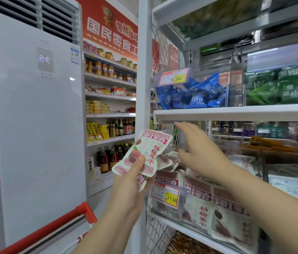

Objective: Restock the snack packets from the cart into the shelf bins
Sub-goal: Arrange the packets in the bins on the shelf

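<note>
pink-white snack packet [142, 153] — tilted, held aloft

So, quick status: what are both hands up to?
Left hand grips pink snack packet. Right hand open, reaching over shelf bin. Matching packets already inside; no blocker seen.

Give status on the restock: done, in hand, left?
Done: the 17.60 bin already holds several pink packets. In hand: left hand grips a few matching packets; right hand reaches open over the bin, empty. Left: those held packets must go in; only the cart handle shows, so remaining stock is unknown.
</note>
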The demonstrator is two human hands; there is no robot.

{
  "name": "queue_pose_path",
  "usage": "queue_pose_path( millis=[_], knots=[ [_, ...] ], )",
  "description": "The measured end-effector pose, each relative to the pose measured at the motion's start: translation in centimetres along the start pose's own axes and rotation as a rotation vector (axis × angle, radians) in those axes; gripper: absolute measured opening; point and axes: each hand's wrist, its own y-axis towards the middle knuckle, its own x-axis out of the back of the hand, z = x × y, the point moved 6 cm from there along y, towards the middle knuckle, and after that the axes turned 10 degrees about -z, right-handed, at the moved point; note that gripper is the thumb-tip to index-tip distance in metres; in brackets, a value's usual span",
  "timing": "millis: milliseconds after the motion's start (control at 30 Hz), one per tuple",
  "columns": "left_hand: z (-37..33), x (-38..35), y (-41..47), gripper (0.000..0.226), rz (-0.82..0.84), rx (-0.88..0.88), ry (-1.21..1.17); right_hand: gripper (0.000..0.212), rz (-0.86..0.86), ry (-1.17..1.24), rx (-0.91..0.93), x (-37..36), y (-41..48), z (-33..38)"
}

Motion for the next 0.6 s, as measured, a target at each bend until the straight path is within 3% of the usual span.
queue_pose_path(
  millis=[67,167,300,500,600],
  knots=[
    [0.6,-1.3,-0.5,0.030,0.028,0.019,0.034,0.082,0.012,-0.037,0.234,1.0,-1.3,1.9],
    [1.3,-3.7,-1.5,0.025,0.140,0.034,0.115,0.068,0.051,-0.100,0.431,1.5,-2.3,1.7],
    [1.8,-6.4,-2.4,0.026,0.324,0.039,0.237,0.055,0.116,-0.045,0.324,4.8,-2.1,-0.7],
    [3.1,-8.8,-2.4,0.028,0.438,-0.002,0.477,0.057,0.021,-0.155,0.161,8.0,-3.8,-4.2],
    [1.6,-8.7,-2.0,0.019,0.392,-0.380,0.829,0.059,0.089,-0.254,0.114,8.4,-5.4,-7.1]
  ],
)
